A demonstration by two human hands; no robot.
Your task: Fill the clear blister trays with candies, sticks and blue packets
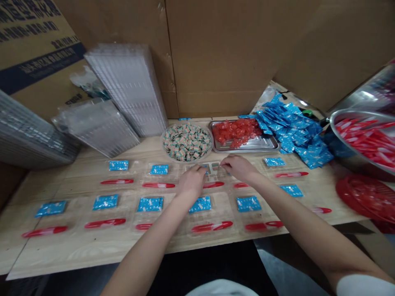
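Both my hands meet over a clear plastic tray [212, 169] in the back row of the wooden table [92, 246]. My left hand [191, 181] rests on the tray's left side with its fingers curled. My right hand [237, 166] pinches at the tray's right edge. Two rows of clear trays cover the table, most holding a blue packet [150, 204] and a red item [105, 223]. What my fingers hold, if anything, is too small to see.
At the back stand a round dish of small wrapped sweets [187, 142], a metal tray of red packets [239, 132] and a heap of blue packets [293, 127]. A steel bowl of red items [367, 139] and a red lid [367, 197] sit right. Stacks of clear trays [129, 88] lean left.
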